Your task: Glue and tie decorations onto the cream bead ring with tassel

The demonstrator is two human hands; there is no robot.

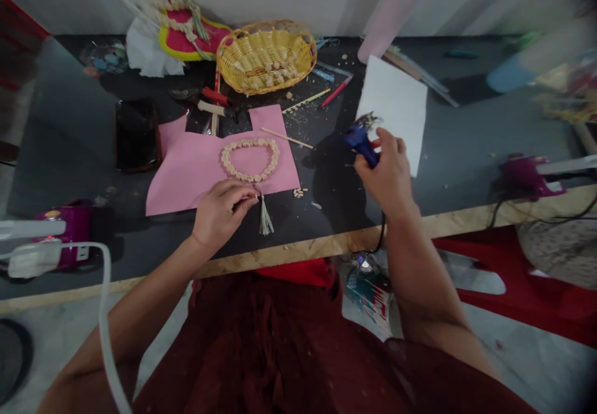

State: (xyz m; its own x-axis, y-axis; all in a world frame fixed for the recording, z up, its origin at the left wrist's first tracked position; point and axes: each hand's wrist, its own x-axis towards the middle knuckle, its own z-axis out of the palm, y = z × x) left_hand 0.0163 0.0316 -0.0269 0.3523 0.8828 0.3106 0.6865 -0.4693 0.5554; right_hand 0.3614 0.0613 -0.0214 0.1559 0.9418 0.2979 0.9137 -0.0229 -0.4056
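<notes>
My right hand [389,168] is wrapped round a blue glue gun [358,137], held above the table beside a white sheet. The gun's tip looks crusted, and a dark cord runs down past the table edge. My left hand [224,209] is closed in a pinch at the lower end of a cream beaded loop [228,160]. Whatever sits between its fingertips is too small to name. Just right of those fingers lies a pale tassel [265,218]. The loop rests on a pink sheet [186,181], with several small pale pieces [300,193] near the sheet's corner.
A yellow wicker basket [265,35] with small pieces inside stands at the back. Pliers [217,106], a thin stick [286,138], a red pen [336,91] and a phone [137,135] lie around. A pink bottle [389,16] stands behind the white sheet [396,103]. Purple power sockets [74,234] sit left.
</notes>
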